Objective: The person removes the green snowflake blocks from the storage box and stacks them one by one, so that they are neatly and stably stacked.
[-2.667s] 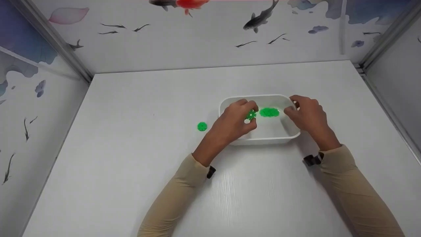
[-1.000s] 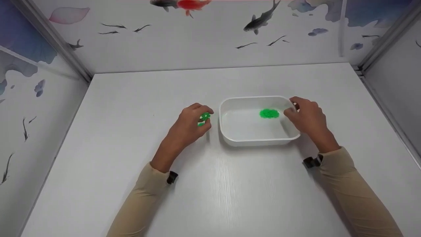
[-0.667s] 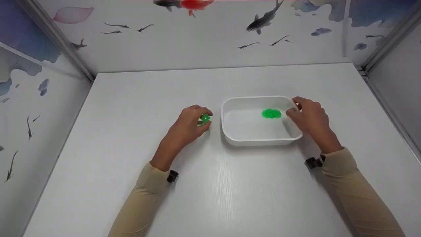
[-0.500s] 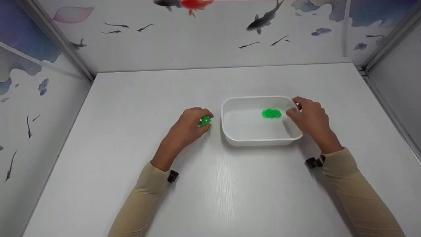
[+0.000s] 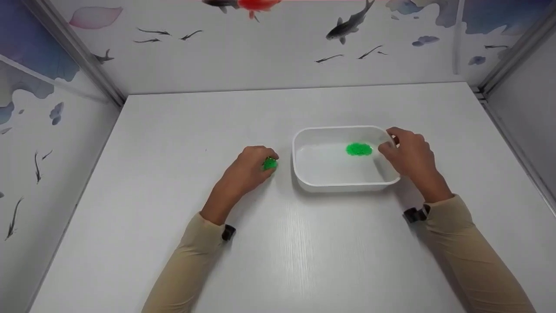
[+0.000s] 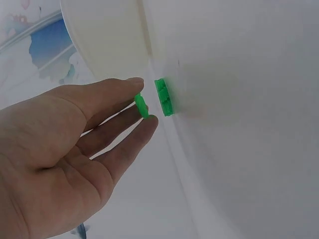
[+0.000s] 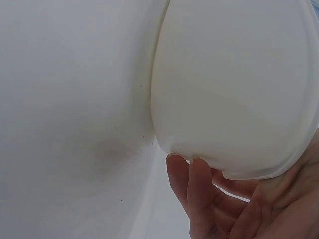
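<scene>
My left hand pinches a green snowflake disc between thumb and fingertips. Just below it, a small gap away in the left wrist view, more green disc pieces lie on the table, apparently stacked. The white plastic basin stands to the right of that hand. Inside it, toward the far right, lies a cluster of green discs. My right hand grips the basin's right end, thumb over the rim and fingers against the outer wall.
A white table carries everything. Printed panels with fish close off its back and left side, and another panel stands on the right. Each wrist wears a black strap device.
My left hand has left the basin with a disc, moved left over the lone disc on the table, and since sunk lower toward it. The right hand has kept its place on the basin.
</scene>
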Available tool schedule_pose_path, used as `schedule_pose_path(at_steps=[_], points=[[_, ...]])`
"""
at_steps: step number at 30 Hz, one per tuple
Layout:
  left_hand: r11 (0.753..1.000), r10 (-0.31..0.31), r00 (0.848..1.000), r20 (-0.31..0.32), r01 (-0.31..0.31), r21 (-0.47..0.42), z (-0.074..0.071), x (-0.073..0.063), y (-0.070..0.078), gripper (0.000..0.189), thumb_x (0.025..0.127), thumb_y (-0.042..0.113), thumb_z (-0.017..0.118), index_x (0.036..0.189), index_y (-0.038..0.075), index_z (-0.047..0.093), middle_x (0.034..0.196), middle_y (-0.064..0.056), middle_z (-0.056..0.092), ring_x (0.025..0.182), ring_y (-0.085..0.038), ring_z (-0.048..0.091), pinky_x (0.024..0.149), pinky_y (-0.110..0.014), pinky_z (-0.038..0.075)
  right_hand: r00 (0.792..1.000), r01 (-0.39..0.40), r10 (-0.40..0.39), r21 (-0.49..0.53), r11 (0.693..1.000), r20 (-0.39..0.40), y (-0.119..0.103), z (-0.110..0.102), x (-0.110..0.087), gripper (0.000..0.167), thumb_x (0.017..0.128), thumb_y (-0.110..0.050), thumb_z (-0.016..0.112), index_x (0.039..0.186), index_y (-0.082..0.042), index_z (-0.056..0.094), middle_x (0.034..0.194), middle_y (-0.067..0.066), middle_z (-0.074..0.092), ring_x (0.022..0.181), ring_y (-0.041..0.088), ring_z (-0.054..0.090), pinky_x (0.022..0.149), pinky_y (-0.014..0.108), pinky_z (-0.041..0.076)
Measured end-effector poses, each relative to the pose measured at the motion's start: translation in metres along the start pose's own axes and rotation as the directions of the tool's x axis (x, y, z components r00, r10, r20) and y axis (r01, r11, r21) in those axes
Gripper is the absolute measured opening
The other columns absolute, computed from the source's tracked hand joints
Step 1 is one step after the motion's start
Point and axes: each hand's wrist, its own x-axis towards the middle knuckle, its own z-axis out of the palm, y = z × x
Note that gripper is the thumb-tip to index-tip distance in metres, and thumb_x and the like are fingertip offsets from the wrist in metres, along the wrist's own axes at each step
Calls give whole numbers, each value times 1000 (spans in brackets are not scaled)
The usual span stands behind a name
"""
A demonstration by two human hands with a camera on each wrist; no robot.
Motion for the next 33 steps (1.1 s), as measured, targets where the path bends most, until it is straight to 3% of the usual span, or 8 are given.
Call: schedule_pose_path(at_steps=[10,24,33], points=[[1000,-23,999,24,22,17,0,0,-2,33,98,4,79,131,6,77,132,-10,77,127,-25,71,111,-41,57,1000,15,-15,17,1000,-1,2,0,1,51,103,-31,57,147,-7,63,124,25,71,89,36,71,62,38,54],[997,-57,997,48,54,62,2,1,0,37,99,10,79,135,13,75,137,-7,75,133,-24,68,112,-46,57,1000,8,-8,16,1000,1,2,1,0,51,103,-30,57,148,-7,62,126,25,71,94,37,71,66,38,54],[994,-63,995,73,56,94,3,3,0,35,95,8,82,130,12,78,130,-8,77,126,-25,71,110,-45,58,1000,4,-4,15,1000,11,2,0,0,50,103,-31,57,148,-8,62,126,25,71,93,37,71,65,39,54]])
